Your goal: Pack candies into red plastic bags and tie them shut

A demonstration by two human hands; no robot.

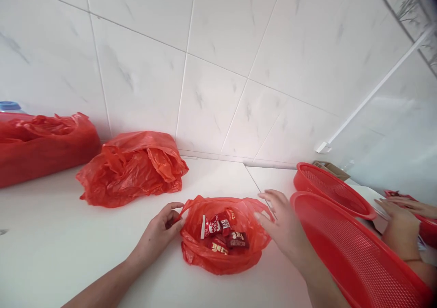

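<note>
In front of me on the white table an open red plastic bag (223,262) stands with its mouth spread. Several wrapped snacks (238,239) in red and dark brown packets lie in the bottom of it. My left hand (165,226) is at the bag's left side, its thumb and fingers closed on the rim there. At the opposite side is my right hand (282,223), thumb and fingers apart, close to the bag's right rim; whether it touches the plastic I cannot tell.
A crumpled red bag (133,171) lies by the tiled wall, with a larger full red bag (48,144) farther left. Two red mesh baskets (362,248) stand to my right. Beyond them are a cardboard box (331,169) and another person's hands (399,212).
</note>
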